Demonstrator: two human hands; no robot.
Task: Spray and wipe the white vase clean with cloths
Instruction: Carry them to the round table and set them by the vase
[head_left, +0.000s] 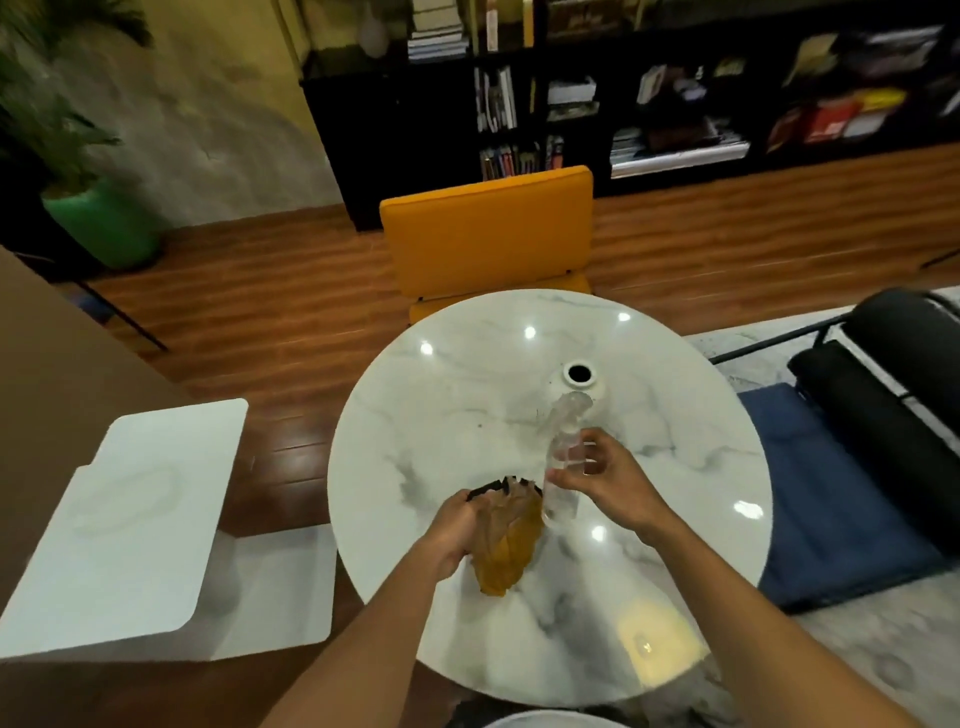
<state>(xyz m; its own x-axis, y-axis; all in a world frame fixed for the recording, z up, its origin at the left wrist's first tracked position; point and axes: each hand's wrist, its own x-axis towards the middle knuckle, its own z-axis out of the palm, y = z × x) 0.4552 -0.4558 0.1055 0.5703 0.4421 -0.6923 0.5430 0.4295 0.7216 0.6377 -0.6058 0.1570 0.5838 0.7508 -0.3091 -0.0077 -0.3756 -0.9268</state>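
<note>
1. Far left, at about 10 o'clock from the table, a potted plant (98, 218) in a green pot stands on the wood floor. Nearer, at 9 o'clock, a white stand (135, 519) sits just beside the table's rim
2. The round marble table (447, 415) fills the middle, with an orange chair (488, 234) drawn up at its 12 o'clock and a dark bookshelf (405, 130) behind that
3. The left hand (457, 525) is over the table at about 8 o'clock from its centre, fingers curled tight round a bunched mustard cloth (511, 551) — a dark edge shows at the top of the bundle, too blurred to identify
4. A clear spray bottle (560, 493) is near the table's centre, tilted, its lower end against the cloth's right edge and its top leaning toward 1 o'clock
5. The right hand (602, 470) grips the bottle's upper part, thumb on the near side and fingers wrapped round the far side
6. The white vase (592, 387) stands upright at 1 o'clock — dark mouth facing up, just beyond the bottle's top and apart from both hands
7. At 3 o'clock, off the table, lie a blue cushion (831, 493) and a black chair (893, 415)
</note>
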